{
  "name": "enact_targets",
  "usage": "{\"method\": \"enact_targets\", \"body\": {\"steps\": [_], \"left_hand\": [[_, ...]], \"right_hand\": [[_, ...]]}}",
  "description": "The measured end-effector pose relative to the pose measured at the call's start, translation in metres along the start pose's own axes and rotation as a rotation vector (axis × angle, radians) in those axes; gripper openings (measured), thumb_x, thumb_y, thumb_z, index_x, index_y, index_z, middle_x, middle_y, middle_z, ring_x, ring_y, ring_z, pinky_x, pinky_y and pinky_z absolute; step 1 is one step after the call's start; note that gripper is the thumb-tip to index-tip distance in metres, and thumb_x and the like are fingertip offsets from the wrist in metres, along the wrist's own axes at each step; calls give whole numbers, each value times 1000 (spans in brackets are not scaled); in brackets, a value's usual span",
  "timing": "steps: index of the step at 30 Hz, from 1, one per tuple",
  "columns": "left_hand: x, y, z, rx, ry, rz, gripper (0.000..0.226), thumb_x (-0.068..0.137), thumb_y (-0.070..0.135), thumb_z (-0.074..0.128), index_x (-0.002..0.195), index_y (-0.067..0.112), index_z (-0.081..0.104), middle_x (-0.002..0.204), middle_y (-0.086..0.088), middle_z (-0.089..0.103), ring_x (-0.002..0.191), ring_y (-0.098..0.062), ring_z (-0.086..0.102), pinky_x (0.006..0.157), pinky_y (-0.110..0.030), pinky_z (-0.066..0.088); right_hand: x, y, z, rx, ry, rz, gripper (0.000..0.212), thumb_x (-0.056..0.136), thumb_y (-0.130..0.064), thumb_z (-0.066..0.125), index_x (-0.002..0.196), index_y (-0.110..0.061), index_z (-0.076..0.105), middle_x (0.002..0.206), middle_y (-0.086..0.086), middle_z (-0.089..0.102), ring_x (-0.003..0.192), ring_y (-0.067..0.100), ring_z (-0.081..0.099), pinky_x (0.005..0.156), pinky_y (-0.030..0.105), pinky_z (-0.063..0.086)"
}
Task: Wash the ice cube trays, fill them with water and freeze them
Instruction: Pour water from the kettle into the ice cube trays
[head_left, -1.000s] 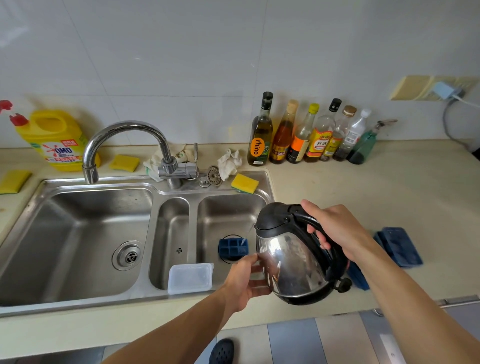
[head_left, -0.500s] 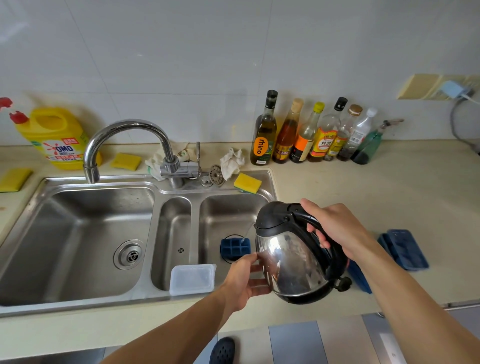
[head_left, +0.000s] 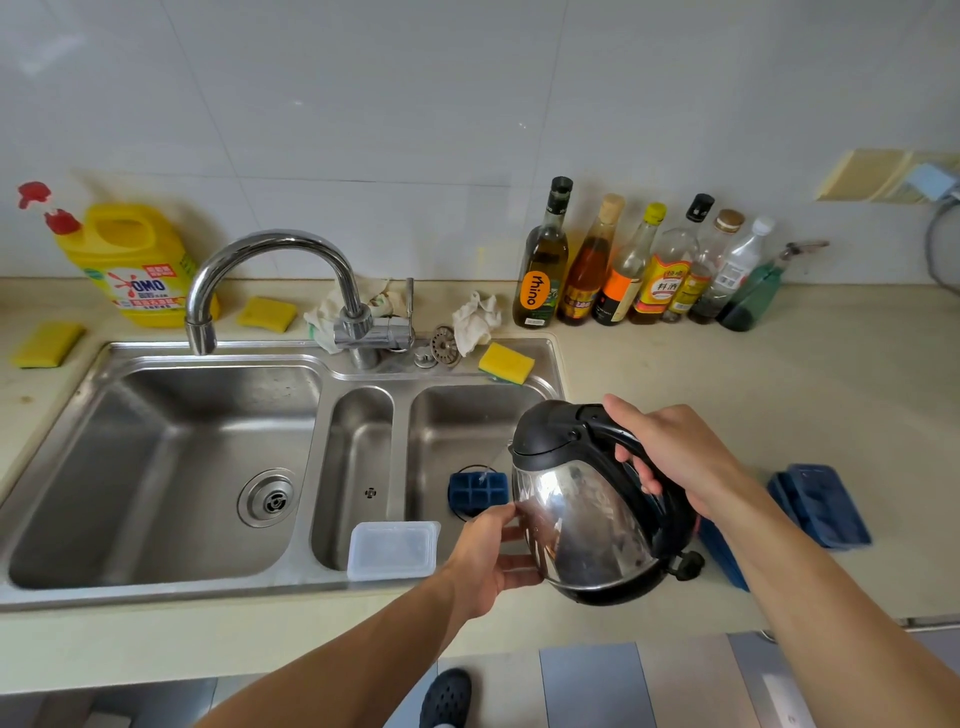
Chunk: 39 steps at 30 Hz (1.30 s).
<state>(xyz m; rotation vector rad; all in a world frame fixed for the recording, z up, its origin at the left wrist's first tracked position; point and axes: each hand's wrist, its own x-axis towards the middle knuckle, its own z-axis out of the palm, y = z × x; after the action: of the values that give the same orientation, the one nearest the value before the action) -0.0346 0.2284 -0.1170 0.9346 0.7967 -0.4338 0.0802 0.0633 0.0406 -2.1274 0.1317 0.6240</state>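
Blue plastic ice cube tray (head_left: 478, 491) lies in stainless sink basin (head_left: 467, 415) just beyond left hand (head_left: 488, 561), whose fingers touch tilted steel kettle (head_left: 582, 519); right hand (head_left: 675, 457) grips its handle. Filling apparently underway; freezing left.

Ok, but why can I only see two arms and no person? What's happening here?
The camera sits on the person's head and looks down, so you see only their arms. No robot here, just two bare hands. The right hand grips the black handle of a shiny steel kettle, tilted over the steel sink. The left hand steadies its side with its fingers. Near the spout, a blue ice cube tray lies in the right basin. More blue trays wait on the beige counter, and a clear plastic box rests on the sink's edge.
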Motion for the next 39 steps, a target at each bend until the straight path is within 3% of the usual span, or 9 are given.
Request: {"method": "enact_targets", "body": {"steps": [4,19,27,31,35,37,39], "left_hand": [[0,-2,1,3,-3,0,28,104,35,51,114,16,69,95,-7,79,87,-28,77,64,-40,62],[-3,-3,6,39,-14,-3,29,103,35,51,112,16,71,99,-8,78,100,-33,72,68,-41,62],[2,6,3,85,-34,71,32,105,34,47,110,17,73,102,-8,78,89,-27,77,68,-37,62],[12,24,4,239,-54,175,31,106,35,47,100,25,76,105,-3,78,96,-25,75,79,-42,61],[25,49,12,512,86,451,16,102,26,58,104,23,73,99,1,76,101,-23,71,88,-49,61],[26,60,23,546,87,591,13,99,20,61,100,25,72,92,6,77,93,-11,72,85,-38,61],[25,70,39,596,-16,673,16,98,18,62,96,31,71,90,10,78,89,-3,72,83,-24,56]], "right_hand": [[-1,1,0,3,0,-5,61,93,-59,60,70,-3,69,51,9,52,45,22,46,56,33,46],[-8,10,-7,33,24,0,60,93,-58,61,70,-3,68,51,8,52,45,22,46,55,33,46],[-7,27,-4,98,101,-17,62,91,-61,61,60,-6,64,48,8,51,39,22,44,51,32,44],[-4,41,-3,151,203,-65,68,92,-66,58,58,-7,64,47,10,54,39,22,48,46,28,45],[6,55,-4,258,343,-89,68,91,-66,58,58,-7,63,44,9,53,38,21,50,43,28,46],[12,61,-6,317,396,-99,66,86,-71,58,55,-13,63,44,8,53,38,20,50,42,28,46],[20,65,-7,347,435,-109,66,81,-75,55,53,-16,63,44,8,54,39,19,51,46,30,48]]}}
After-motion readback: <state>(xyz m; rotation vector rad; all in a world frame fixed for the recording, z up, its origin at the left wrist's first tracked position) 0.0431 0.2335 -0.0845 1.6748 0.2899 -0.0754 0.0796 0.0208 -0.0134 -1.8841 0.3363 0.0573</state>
